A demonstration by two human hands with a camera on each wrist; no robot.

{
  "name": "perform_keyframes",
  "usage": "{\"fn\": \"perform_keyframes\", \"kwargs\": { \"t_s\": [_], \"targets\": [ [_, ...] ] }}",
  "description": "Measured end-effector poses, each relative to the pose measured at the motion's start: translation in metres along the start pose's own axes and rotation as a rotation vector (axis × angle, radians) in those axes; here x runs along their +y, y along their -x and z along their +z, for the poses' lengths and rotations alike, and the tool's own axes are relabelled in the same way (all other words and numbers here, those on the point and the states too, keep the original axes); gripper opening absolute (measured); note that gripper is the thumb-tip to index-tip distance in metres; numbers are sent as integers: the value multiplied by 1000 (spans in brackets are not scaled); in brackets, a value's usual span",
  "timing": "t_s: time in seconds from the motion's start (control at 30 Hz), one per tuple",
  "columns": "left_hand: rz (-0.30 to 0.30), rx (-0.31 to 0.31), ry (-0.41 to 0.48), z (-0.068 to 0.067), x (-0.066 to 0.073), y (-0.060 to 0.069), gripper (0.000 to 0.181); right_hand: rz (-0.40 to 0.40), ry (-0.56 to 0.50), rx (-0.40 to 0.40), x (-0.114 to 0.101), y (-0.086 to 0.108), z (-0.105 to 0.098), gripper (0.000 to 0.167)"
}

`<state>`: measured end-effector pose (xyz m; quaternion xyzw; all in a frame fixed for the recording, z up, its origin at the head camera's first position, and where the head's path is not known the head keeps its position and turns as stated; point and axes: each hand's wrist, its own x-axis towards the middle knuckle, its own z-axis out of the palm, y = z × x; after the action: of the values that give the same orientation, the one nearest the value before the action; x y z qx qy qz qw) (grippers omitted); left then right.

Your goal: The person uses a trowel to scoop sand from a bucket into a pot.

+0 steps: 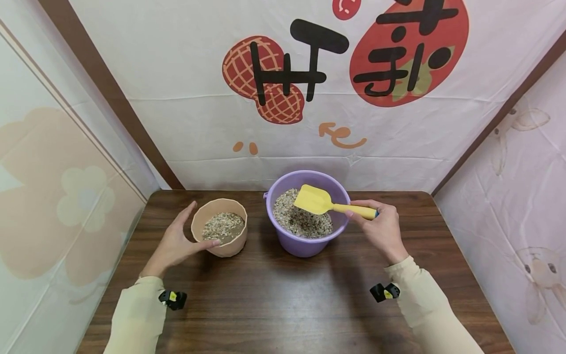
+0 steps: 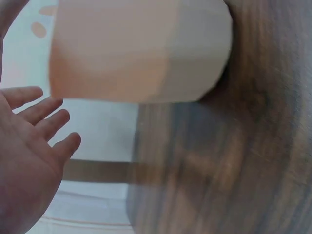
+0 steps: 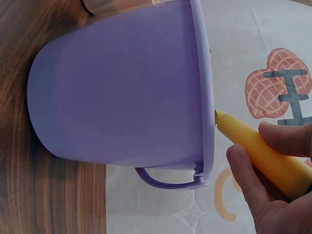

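**One yellow shovel (image 1: 325, 202) above a purple bucket (image 1: 305, 247) of gravel (image 1: 287, 216)**

Blade over the gravel, the shovel reaches across the bucket's right side, its handle sloping up and outward. The right hand (image 1: 381, 226) pinches that handle between thumb and fingers. Whether the shovel rests on the rim, I cannot tell.

To the left, well apart from the bucket, a peach flowerpot (image 1: 233, 246) stands upright, with pale gravel (image 1: 223, 223) inside and a smooth grey-brown patch at its right. Around its left side the left hand (image 1: 174, 246) is spread, thumb at the near rim and fingers along the far side; firm contact is hard to judge.

Bucket and flowerpot both stand on a dark wood-grain tabletop (image 1: 274, 305). Cream sleeves (image 1: 137, 314) cover both forearms, and a small black device (image 1: 173, 299) sits at each wrist. Behind hangs a white cloth (image 1: 185, 132) printed with a red peanut (image 1: 280, 112) and bold black characters (image 1: 287, 77).
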<state>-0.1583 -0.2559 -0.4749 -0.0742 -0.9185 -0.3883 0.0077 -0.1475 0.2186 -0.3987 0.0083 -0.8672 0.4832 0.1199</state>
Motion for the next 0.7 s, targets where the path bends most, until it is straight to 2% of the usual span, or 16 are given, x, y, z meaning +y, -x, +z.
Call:
{"fn": "perform_keyframes", "kwargs": {
  "t_s": [0.17, 0.33, 0.5, 0.7],
  "targets": [
    [83, 42, -7, -2, 23, -6, 118, 4, 6, -5, 1, -1, -1, 27],
    [152, 23, 46, 2, 55, -16, 119, 7, 0, -15, 3, -1, -2, 27],
    [189, -38, 57, 16, 84, -28, 122, 15, -5, -19, 2, -1, -2, 27],
    [198, -145, 124, 40, 103, -41, 126, 22, -21, -37, 1, -1, -2, 28]
  ]
}}
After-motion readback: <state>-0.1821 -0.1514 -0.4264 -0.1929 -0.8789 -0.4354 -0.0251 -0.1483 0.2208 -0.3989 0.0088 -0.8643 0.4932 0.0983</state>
